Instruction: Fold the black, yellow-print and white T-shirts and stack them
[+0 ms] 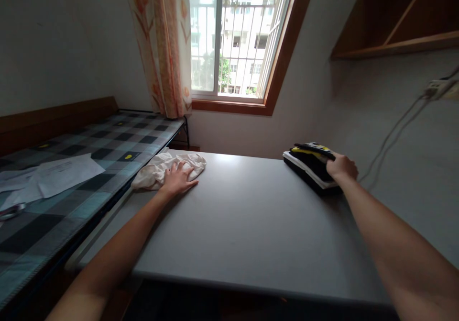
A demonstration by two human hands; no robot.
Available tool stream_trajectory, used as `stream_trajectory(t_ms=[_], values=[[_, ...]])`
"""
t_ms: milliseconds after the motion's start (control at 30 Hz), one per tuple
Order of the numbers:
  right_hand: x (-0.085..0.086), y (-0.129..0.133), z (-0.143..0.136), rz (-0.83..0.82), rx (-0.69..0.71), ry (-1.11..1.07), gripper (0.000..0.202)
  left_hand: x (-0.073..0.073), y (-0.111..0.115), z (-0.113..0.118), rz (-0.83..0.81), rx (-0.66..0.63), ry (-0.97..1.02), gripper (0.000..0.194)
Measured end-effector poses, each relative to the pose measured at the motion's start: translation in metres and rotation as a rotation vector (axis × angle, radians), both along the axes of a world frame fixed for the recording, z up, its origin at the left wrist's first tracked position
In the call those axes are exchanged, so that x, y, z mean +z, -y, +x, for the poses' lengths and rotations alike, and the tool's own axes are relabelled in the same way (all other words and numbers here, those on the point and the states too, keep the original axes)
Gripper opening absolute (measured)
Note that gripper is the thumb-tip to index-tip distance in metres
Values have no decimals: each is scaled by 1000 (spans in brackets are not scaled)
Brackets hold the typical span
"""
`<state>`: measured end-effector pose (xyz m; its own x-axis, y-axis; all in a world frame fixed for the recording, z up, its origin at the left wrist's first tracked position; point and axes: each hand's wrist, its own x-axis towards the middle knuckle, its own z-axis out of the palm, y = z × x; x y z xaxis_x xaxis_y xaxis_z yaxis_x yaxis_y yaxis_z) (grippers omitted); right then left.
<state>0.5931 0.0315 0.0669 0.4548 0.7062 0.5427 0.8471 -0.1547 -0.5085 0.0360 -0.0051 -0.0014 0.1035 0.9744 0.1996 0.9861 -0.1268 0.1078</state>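
My left hand [177, 178] lies with its fingers spread on a crumpled off-white cloth [148, 173], at the left edge of the grey-white table [236, 215]. At the table's far right side sits a stack of folded clothes [308, 171], black and white layers with a yellow patterned piece near the top. My right hand [342, 168] is closed on the near right edge of the top black folded garment [312, 149], which looks slightly raised at that side. The fingertips of this hand are partly hidden.
Left of the table stands a bed [82, 144] with a checked mattress, papers [53, 177] and a shiny metal object [12, 211]. A curtain [163, 48] hangs by the barred window. Wooden shelves [398, 43] and a socket with cords [433, 89] are on the right wall.
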Motion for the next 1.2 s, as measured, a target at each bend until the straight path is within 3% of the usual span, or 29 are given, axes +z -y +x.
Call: stream_trajectory(t_ms=[67, 167, 300, 433, 533, 667, 767, 900, 1000, 1067, 1133, 1200], values=[[13, 3, -17, -63, -131, -8, 39, -3, -1, 0, 26, 20, -6, 63], [31, 3, -53, -4, -79, 33, 42, -6, -1, 3, 79, 26, -10, 57], [41, -3, -111, 148, 188, -21, 39, -6, 3, 10, 211, -25, 31, 44], [34, -3, -174, 139, 533, -426, 54, -4, 5, 18, 276, -148, 243, 44], [25, 4, -215, 43, 698, -617, 56, -6, 4, 25, 118, -375, 585, 60], [14, 20, -251, 27, 750, -518, 51, -14, 2, 32, -278, -535, 1040, 84], [0, 34, -266, 138, 690, -319, 41, -18, -1, 35, -302, -514, 1146, 81], [-32, 48, -281, 17, 787, -204, 37, -17, -5, 33, -43, -380, 1107, 70], [-51, 47, -284, -80, 801, -456, 45, -12, -5, 29, 177, -313, 1016, 58], [-57, 40, -276, -47, 755, -711, 45, -10, -3, 29, 268, -348, 925, 49], [-56, 30, -260, 45, 664, -914, 42, -9, 2, 31, 260, -456, 802, 42], [-54, 22, -237, 158, 508, -992, 38, -11, 9, 35, 147, -575, 649, 41]])
